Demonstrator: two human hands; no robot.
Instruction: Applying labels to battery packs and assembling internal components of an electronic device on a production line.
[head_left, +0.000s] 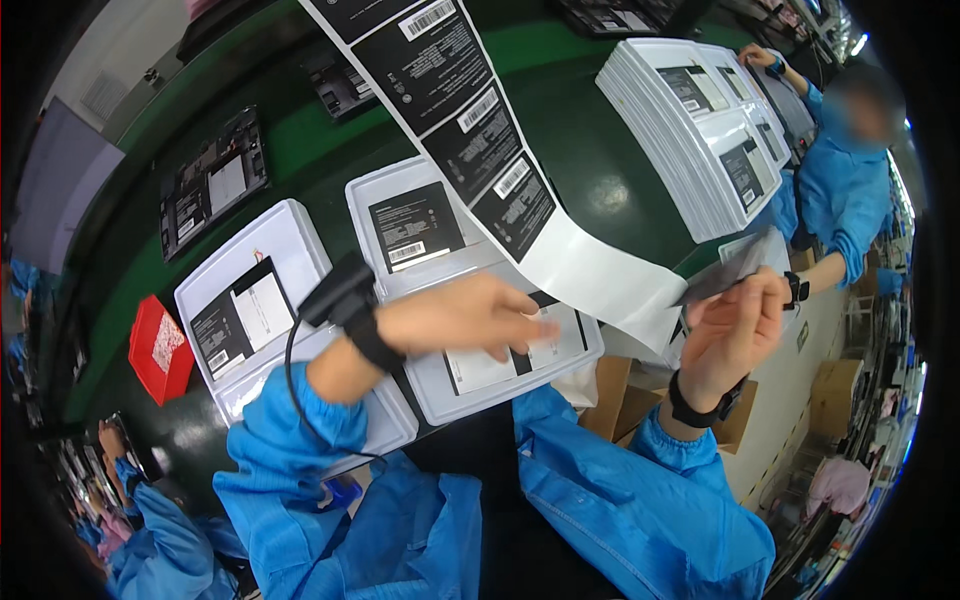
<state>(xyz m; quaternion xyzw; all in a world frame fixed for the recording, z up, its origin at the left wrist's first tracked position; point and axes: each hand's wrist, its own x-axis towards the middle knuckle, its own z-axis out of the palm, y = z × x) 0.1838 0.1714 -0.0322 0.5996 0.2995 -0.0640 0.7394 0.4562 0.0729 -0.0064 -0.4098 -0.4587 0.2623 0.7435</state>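
Note:
A long strip of black labels with barcodes [478, 130] runs down from the top edge, its lower stretch bare white backing that curls toward my right hand [738, 325]. That hand is raised, thumb and fingers pinched on a dark, thin label [728, 270] beside the strip's end. My left hand [470, 318] reaches across a white plastic tray [430, 408], fingers stretched out, partly blurred and with nothing visible in them. Under its fingers lies a flat black-and-white battery pack [485, 372], partly covered by the hand. Whether the fingers touch it I cannot tell.
At left, another white tray [305, 235] bears a similar pack, beside a red box [160, 350]. Dark device chassis [215, 180] lie on the green bench. Stacked white trays [655, 140] stand at far right, near a co-worker in blue [850, 190]. Cardboard boxes [610, 400] sit below the edge.

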